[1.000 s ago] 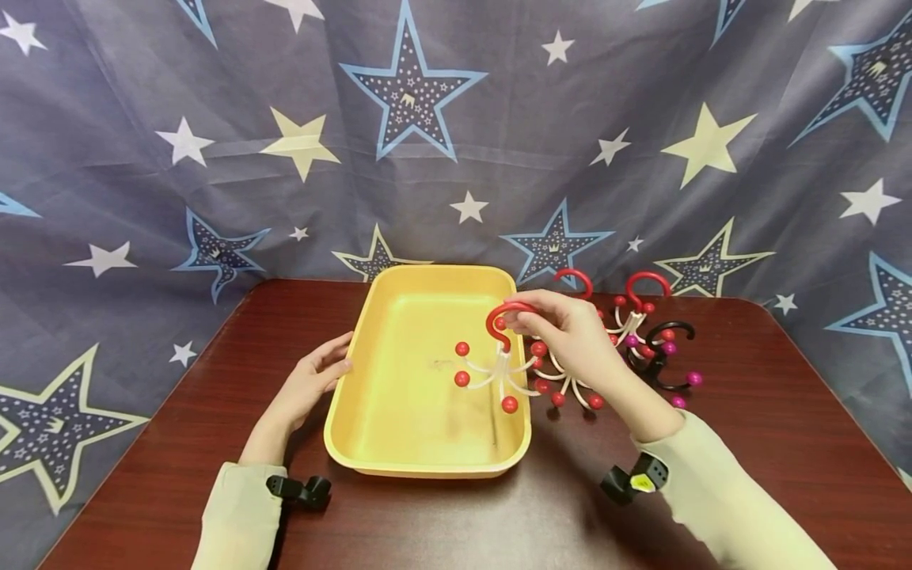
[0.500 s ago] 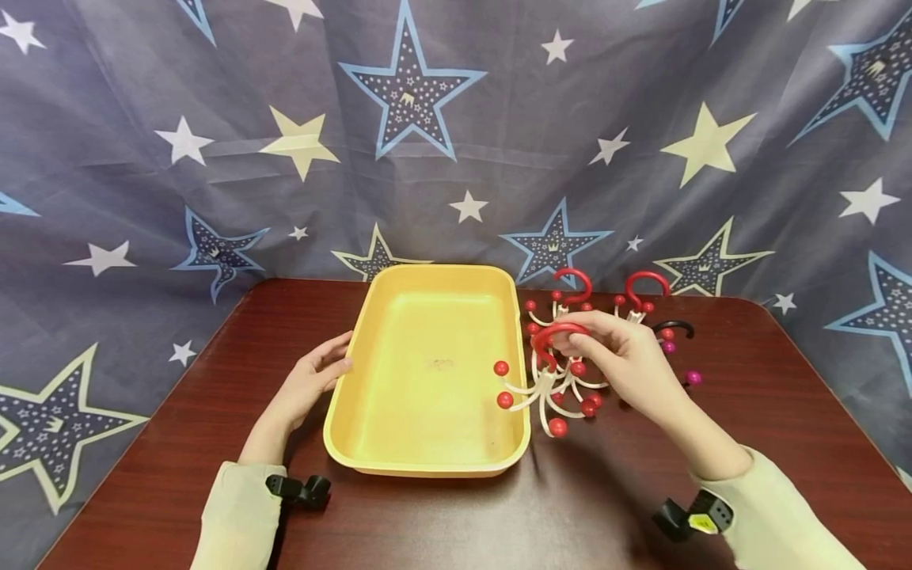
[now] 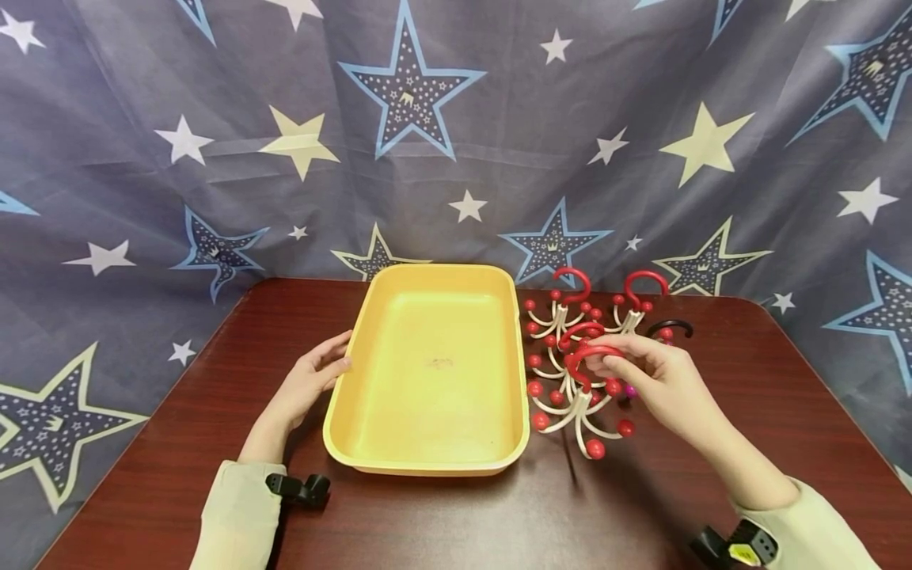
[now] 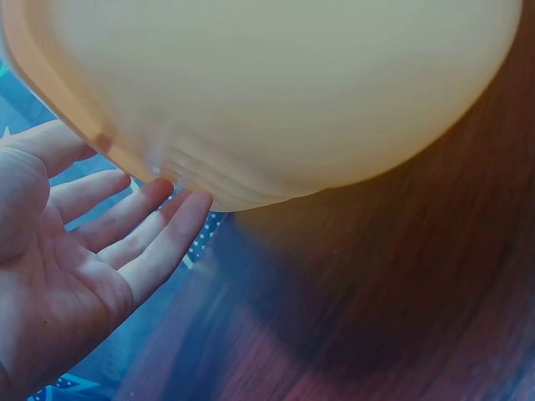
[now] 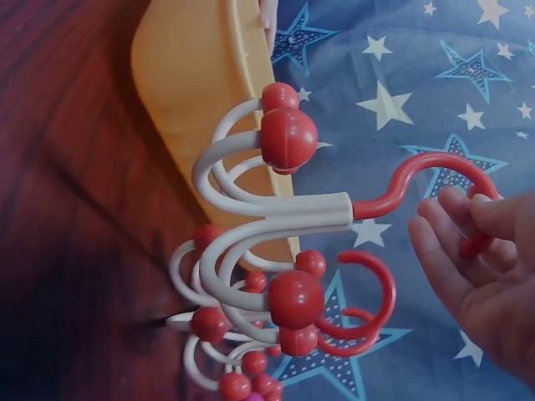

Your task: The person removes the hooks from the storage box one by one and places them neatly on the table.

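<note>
In the head view my right hand pinches the red hook of a white multi-armed hanger with red ball tips. The hanger hangs upright just right of the yellow tray. In the right wrist view, thumb and fingers of the right hand meet at the end of the red hook. My left hand rests at the tray's left rim. Its fingers lie fairly straight against the outer wall in the left wrist view, with the thumb partly hidden at the rim.
Behind the held hanger stand more white hangers with red hooks, close together. A black hook shows beside them, mostly hidden by the right hand. The dark red wooden table meets a star-patterned curtain at its back.
My right hand has carried the hanger from over the tray's right side to the right and toward me, now beyond the rim. The left hand and tray stay where they were.
</note>
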Demonstrator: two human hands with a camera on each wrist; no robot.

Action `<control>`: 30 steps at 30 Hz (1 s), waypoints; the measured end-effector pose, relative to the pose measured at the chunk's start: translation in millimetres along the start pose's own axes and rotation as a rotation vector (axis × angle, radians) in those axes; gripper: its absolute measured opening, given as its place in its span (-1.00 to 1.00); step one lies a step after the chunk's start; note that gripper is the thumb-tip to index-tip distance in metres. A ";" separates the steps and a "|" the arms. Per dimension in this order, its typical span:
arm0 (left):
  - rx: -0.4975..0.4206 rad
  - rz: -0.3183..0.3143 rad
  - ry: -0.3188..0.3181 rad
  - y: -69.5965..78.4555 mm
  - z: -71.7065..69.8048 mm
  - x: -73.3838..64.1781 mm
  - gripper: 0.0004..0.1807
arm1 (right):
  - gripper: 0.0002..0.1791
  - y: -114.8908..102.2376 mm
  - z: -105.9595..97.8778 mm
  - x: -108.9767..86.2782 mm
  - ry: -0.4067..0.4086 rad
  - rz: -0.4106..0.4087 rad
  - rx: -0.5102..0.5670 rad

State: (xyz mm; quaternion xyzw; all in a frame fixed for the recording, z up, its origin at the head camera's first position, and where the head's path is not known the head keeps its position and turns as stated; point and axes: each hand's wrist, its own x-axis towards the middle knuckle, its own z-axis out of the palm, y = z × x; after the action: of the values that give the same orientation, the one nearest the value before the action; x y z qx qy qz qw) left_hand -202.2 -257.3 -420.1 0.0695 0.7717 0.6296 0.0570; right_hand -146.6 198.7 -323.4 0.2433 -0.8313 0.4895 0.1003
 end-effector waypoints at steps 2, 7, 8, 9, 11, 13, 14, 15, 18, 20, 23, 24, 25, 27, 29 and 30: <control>0.002 -0.001 0.001 0.0 0.1 0.0 -0.39 | -0.81 2.3 -0.1 -3.3 -0.004 0.011 -0.021; -0.001 -0.001 -0.001 0.2 0.1 1.4 -0.38 | -0.79 8.4 0.5 -9.5 -0.028 0.037 -0.038; 0.000 -0.001 -0.002 0.2 0.0 1.8 -0.38 | -0.79 10.0 0.8 -10.6 -0.035 0.038 -0.042; 0.001 -0.001 -0.001 0.3 0.0 2.1 -0.38 | -0.79 11.7 1.1 -11.7 -0.042 0.039 -0.041; 0.003 -0.003 -0.001 0.5 -0.1 2.7 -0.38 | -0.78 15.4 1.9 -14.0 -0.055 0.030 -0.048; 0.004 -0.007 -0.001 0.8 0.1 2.9 -0.39 | -0.78 19.1 2.7 -16.2 -0.062 0.026 -0.061; 0.004 -0.008 -0.001 0.8 0.1 2.8 -0.39 | -0.77 21.0 3.1 -17.3 -0.066 0.025 -0.062; 0.003 -0.009 0.000 0.8 0.1 2.7 -0.39 | -0.77 22.8 3.7 -18.5 -0.074 0.024 -0.057; 0.000 -0.012 -0.002 0.4 0.2 2.3 -0.39 | -0.76 28.0 5.2 -21.7 -0.098 0.021 -0.037; -0.001 -0.013 -0.002 0.1 0.3 2.2 -0.39 | -0.75 30.8 6.2 -23.8 -0.109 0.021 -0.015; 0.001 -0.011 0.000 0.1 0.2 2.1 -0.40 | -0.76 33.2 6.8 -26.3 -0.102 0.016 -0.016; 0.002 -0.011 0.001 0.2 0.0 2.0 -0.40 | -0.76 33.4 6.9 -27.0 -0.097 0.014 -0.015; 0.002 -0.010 0.001 0.5 -0.1 1.8 -0.40 | -0.75 33.5 6.9 -27.7 -0.094 0.012 -0.014; 0.005 -0.010 0.001 0.9 -0.2 1.5 -0.39 | -0.74 33.5 6.6 -29.0 -0.100 0.008 -0.001; 0.008 -0.010 0.000 1.2 -0.1 1.4 -0.39 | -0.72 33.6 6.0 -30.3 -0.111 0.008 0.013; 0.010 -0.012 -0.002 1.3 -0.2 1.4 -0.39 | -0.71 33.8 5.5 -30.9 -0.121 0.011 0.019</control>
State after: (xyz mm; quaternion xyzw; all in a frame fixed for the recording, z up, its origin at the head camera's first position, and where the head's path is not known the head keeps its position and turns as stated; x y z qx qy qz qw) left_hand -203.5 -257.0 -418.8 0.0658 0.7752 0.6253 0.0611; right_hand -136.5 217.0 -364.5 0.2689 -0.8325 0.4823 0.0450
